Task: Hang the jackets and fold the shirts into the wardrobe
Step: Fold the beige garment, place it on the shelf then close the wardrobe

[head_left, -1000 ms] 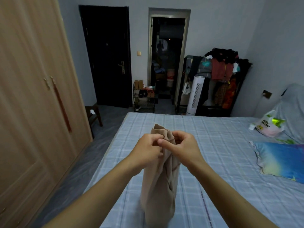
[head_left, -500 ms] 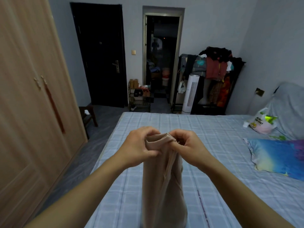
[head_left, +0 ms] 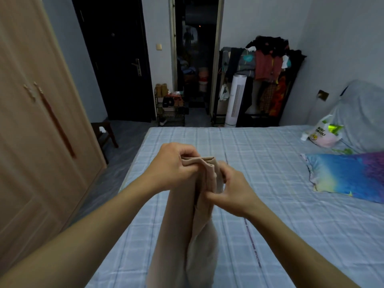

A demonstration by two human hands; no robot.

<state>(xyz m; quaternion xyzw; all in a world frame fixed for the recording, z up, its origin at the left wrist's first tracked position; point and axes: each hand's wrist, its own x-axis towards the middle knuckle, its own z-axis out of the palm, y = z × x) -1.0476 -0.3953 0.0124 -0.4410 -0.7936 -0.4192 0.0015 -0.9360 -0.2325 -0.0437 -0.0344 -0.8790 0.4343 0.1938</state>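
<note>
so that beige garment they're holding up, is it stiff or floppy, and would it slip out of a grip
Likely floppy: the beige garment hangs in limp folds below the left hand and right hand, down toward the bed. Probably light, since pinched fingers alone carry it. It looks thin and smooth, so it may slip; the bunched top edge suggests gathering helps.

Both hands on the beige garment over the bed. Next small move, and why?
Probably draw the hands apart along the top edge to spread it out. The left hand and right hand pinch the beige garment close together, so it hangs bunched in a narrow column over the bed. It cannot be folded flat like that, and the wardrobe doors are closed.
</note>
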